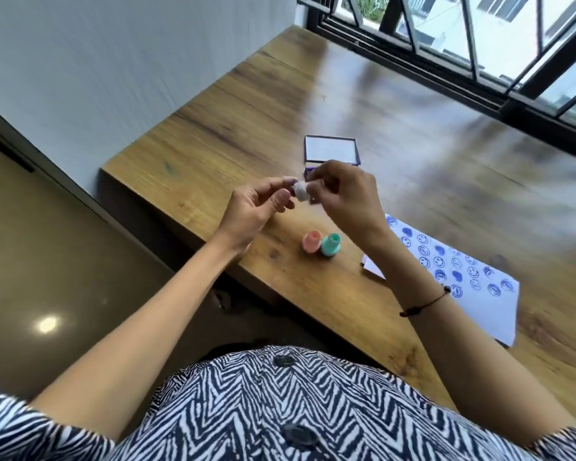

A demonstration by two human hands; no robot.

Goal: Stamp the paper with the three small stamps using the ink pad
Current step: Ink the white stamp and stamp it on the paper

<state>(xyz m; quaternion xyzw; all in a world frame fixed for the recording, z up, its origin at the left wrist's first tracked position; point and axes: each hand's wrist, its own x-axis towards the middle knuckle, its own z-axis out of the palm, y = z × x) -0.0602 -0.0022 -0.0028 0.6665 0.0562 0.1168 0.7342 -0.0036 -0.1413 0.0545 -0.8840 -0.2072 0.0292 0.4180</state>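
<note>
Both hands meet above the wooden table (213, 128) around a small white stamp (302, 190). My right hand (343, 197) pinches it from the right and my left hand (260, 207) touches it with thumb and forefinger from the left. A pink stamp (311, 241) and a teal stamp (330, 245) stand side by side on the table just below my hands. The open purple ink pad (332, 151) lies beyond my hands, its pad half hidden by my right hand. The white paper (479, 304), covered with several blue smiley and heart prints, lies to the right under my right forearm.
The table's left edge drops to the floor (47, 261) close to the stamps. A wall (113, 61) runs along the far left and a black-framed window (479, 44) along the back right. A small folded white slip (373, 266) lies beside the paper.
</note>
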